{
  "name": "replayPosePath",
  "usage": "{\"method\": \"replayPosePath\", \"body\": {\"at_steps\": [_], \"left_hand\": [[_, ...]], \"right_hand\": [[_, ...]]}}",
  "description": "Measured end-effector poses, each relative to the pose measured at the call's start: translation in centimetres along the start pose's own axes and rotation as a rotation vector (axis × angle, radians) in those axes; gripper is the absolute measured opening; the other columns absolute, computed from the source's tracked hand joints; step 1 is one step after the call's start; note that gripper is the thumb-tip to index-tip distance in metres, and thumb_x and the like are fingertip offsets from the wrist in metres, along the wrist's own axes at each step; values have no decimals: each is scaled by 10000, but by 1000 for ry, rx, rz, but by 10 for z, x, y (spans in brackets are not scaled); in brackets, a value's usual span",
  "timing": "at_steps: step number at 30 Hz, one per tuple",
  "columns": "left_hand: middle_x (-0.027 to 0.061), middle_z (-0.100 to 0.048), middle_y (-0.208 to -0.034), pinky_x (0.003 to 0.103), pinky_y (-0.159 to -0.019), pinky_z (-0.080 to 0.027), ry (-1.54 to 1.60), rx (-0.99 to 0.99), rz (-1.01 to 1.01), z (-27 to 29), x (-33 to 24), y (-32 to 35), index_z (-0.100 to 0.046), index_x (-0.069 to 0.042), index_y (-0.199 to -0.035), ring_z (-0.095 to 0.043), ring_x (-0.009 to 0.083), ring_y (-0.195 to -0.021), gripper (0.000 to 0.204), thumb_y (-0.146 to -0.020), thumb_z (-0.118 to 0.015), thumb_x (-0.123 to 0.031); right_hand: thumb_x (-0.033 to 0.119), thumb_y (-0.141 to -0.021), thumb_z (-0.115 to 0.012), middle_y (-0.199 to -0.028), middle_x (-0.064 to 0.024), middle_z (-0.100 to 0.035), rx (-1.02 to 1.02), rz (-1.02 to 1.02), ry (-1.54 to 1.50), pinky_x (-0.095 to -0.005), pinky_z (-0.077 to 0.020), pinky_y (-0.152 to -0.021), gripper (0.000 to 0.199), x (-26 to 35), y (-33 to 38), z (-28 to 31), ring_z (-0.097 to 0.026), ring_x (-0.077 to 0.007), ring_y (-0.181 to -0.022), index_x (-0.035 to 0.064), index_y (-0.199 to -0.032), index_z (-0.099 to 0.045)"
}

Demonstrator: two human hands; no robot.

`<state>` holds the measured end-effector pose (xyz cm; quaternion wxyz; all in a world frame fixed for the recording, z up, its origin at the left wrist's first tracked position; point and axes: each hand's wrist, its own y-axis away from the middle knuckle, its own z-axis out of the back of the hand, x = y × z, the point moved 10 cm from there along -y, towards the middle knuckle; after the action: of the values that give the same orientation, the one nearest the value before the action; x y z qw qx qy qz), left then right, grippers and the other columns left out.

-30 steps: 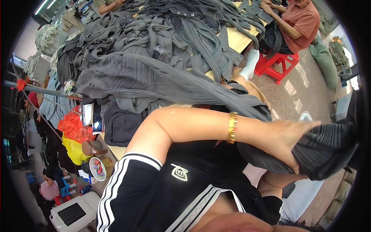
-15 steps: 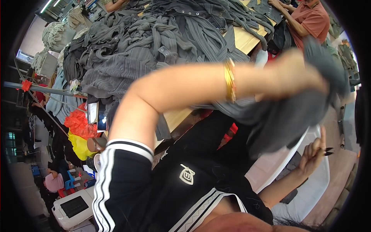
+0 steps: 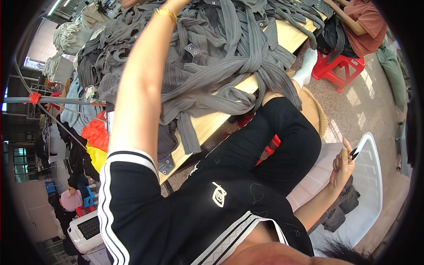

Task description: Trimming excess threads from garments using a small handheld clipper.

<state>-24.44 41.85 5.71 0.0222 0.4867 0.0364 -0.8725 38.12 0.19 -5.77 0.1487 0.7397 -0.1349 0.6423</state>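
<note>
My left arm stretches up over the heap of grey ribbed knit garments (image 3: 212, 57). My left hand (image 3: 177, 5) is at the top edge of the picture, its fingers cut off from view, with a gold bracelet (image 3: 165, 16) at the wrist. On the right, my right hand (image 3: 342, 170) is curled round small thread snips (image 3: 354, 153), whose dark pointed blades stick out past the fingers. One finger points up. Below that hand, dark grey garments (image 3: 340, 212) lie in a white plastic bin (image 3: 375, 185).
The heap lies on a pale wooden table (image 3: 207, 132), with sleeves hanging over its near edge. A co-worker in a reddish shirt (image 3: 369, 22) sits on a red stool (image 3: 338, 70) at the far right. Red and yellow plastic bags (image 3: 95, 134) hang at the left.
My left hand has swung from the right, beside the bin, to far over the heap. The grey garment it carried has left it near the bin. My right hand keeps the snips.
</note>
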Motion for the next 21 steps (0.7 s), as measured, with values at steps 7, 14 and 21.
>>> {"method": "replayPosePath", "body": {"at_steps": [7, 14, 21], "left_hand": [[181, -604, -1350, 413, -1086, -417, -722, -128, 235, -8, 97, 55, -481, -118, -1451, -544, 335, -1295, 868, -677, -762, -392], [69, -669, -839, 293, -754, -486, -337, -63, -245, 56, 36, 31, -716, -61, -802, -636, 185, -829, 143, -711, -659, -156], [86, -684, -979, 338, -916, -487, 740, -358, -236, 242, -2, 111, -691, 33, -1068, -635, 240, -939, 391, -692, -600, -22]], "right_hand": [[97, -978, -626, -599, 118, -346, -20, -25, 30, -190, -141, -430, 316, 6, 0, -21, -227, 14, -464, -36, -1264, -615], [100, -1006, -588, -653, 114, -322, -14, -16, 49, -170, -164, -416, 340, 1, -3, -12, -211, 25, -470, -44, -1314, -574], [126, -1012, -589, -650, 114, -323, -8, 0, 10, -165, -175, -417, 340, 3, -21, -23, -230, 31, -476, -46, -1304, -573]]}}
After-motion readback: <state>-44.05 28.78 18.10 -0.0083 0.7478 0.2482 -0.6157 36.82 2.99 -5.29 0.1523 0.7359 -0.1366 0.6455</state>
